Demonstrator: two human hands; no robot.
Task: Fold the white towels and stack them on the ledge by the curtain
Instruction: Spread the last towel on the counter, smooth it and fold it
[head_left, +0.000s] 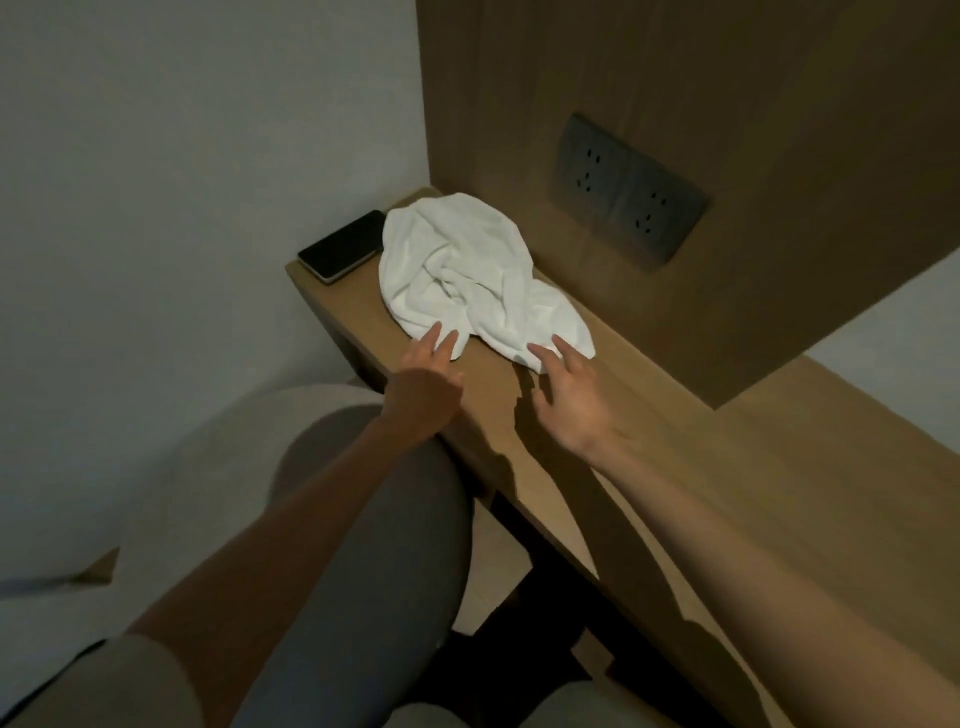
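The wooden wall panel (675, 130) rose behind everything, along the back edge of the wooden ledge (727, 467) that ran from the far left corner toward me on the right. A grey rounded chair back (374, 519) stood below my left arm, against the ledge's front edge. The white towel (467, 270) lay crumpled and unfolded toward the ledge's far left end, its back touching the panel and its near flaps reaching almost to the front edge. A dark double socket plate (628, 189) sat on the panel just above the towel's right side. A black phone (343, 244) lay face up at the far left corner, just beside the towel. My left hand (423, 384) had its fingers straight and close together, tips resting on the towel's near left flap. My right hand (569, 400) had its fingers spread apart, tips touching the near right flap, gripping nothing.
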